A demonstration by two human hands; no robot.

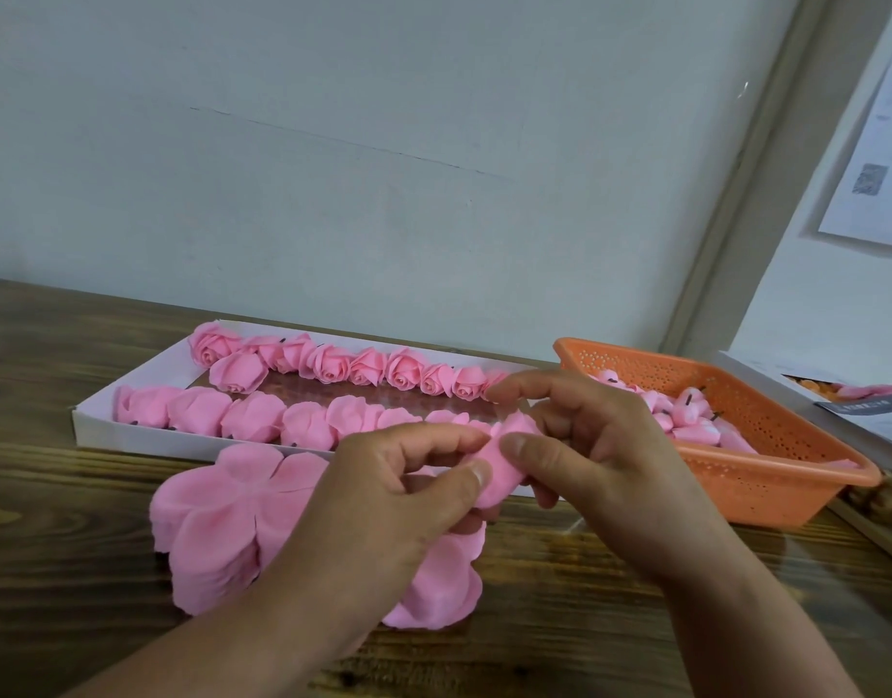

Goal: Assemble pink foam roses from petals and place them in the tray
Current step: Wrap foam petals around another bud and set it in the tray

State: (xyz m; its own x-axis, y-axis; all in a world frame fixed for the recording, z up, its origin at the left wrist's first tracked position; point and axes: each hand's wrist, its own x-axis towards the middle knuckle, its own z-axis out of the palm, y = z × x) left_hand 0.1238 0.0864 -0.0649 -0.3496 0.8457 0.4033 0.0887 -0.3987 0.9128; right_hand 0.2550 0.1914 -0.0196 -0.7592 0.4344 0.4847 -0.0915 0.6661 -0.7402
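Both hands meet over the wooden table and hold one pink foam rose between them. My left hand pinches it with thumb and forefinger from the left. My right hand grips it from the right, fingers curled round it. Under my left hand lies a stack of flat pink petal sheets, with more petals beneath my wrist. Behind the hands, the white tray holds two rows of finished pink roses.
An orange perforated basket with several pink rose buds stands at the right. A white box edge lies beyond it at the far right. A grey wall rises behind the table.
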